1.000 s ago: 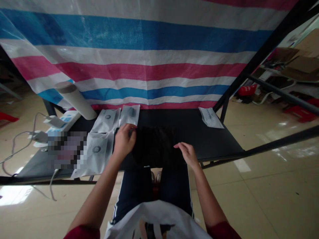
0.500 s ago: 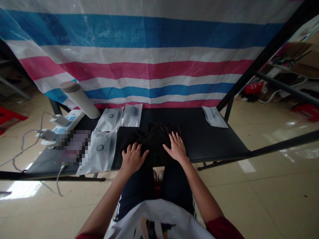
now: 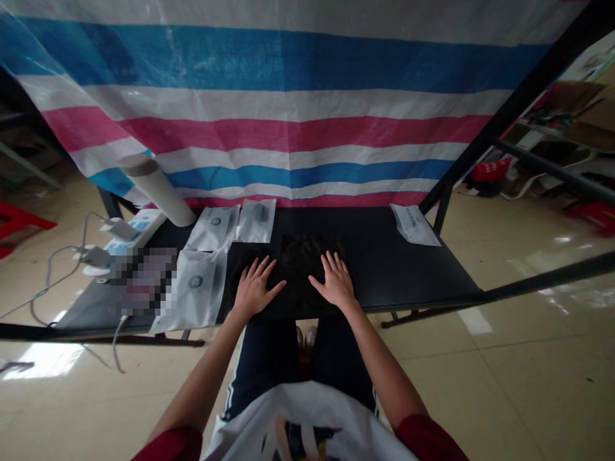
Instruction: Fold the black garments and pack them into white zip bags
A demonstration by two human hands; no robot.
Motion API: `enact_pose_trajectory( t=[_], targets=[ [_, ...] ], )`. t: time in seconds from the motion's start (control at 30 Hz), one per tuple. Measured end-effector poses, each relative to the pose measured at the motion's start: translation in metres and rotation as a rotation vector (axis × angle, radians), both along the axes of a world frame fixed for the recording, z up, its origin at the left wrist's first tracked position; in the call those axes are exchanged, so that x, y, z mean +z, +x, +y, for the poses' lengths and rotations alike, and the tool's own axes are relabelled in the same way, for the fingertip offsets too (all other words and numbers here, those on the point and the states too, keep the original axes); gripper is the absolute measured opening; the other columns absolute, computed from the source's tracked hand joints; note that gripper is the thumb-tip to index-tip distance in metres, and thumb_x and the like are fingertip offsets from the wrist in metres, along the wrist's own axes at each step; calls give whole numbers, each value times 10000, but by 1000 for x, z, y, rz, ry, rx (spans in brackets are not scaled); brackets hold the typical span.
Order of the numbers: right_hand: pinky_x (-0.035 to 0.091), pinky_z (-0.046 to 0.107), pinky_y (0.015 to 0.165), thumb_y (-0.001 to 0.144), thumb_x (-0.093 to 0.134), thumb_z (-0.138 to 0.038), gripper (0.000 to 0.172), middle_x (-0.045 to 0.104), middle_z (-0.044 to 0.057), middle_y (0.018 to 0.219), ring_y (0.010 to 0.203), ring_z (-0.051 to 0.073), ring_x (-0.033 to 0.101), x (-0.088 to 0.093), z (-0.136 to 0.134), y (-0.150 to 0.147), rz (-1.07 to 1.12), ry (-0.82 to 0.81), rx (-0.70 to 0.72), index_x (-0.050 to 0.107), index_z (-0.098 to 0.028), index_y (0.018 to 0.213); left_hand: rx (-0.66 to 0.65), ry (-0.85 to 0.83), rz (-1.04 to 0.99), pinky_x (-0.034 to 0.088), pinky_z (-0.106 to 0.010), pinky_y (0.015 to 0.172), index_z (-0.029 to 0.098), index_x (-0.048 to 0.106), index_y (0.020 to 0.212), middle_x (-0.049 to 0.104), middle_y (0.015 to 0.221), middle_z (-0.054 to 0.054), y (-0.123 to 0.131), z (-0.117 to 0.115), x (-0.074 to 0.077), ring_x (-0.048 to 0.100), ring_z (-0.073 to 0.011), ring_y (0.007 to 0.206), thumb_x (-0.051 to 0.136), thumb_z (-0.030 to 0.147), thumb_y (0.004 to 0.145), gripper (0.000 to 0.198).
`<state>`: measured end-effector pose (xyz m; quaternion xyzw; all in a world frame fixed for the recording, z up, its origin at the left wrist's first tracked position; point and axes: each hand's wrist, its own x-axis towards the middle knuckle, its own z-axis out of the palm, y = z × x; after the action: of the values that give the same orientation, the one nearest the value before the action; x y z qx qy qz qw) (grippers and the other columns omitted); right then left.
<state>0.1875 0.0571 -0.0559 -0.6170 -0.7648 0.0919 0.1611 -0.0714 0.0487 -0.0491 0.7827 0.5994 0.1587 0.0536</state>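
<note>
Black cloth point(image 3: 305, 262), lightly creased, lying flat, outline hard to see, centered at near edge of black desk point(image 3: 394, 269)

The bare left hand point(image 3: 254, 291) lies palm down with its fingers fanned wide, and the bare right hand point(image 3: 337, 283) mirrors it, both thumbs pointing inward (only a small gap parts their tips). Neither hand grips anything. The wrists sit low and nearly straight, the long bare left forearm point(image 3: 202, 365) and bare right forearm point(image 3: 385, 365) angling in from dark red short sleeves point(image 3: 169, 445)
</note>
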Motion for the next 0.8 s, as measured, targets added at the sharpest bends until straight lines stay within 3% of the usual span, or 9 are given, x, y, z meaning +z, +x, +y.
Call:
enact_pose_trajectory(
  t=[0.2,0.8],
  targets=[
    [231,473,1159,922,444,-551,706,313,132,1568,1473,311,207,-3,1,-3,27,31,-27,378,-126,1481,13,12,-15,265,-553,1143,274,432,1447,381,1543,-64,-1,-2,2,283,-342,1442,474,605,889,650],
    [236,466,1161,932,447,-526,680,342,142,1553,1466,308,231,-3,1,-2,27,33,-22,396,-115,1471,16,20,14,266,-554,1146,247,430,1451,371,1549,-66,-1,-3,0,283,-345,1442,439,602,910,647]
  ],
)
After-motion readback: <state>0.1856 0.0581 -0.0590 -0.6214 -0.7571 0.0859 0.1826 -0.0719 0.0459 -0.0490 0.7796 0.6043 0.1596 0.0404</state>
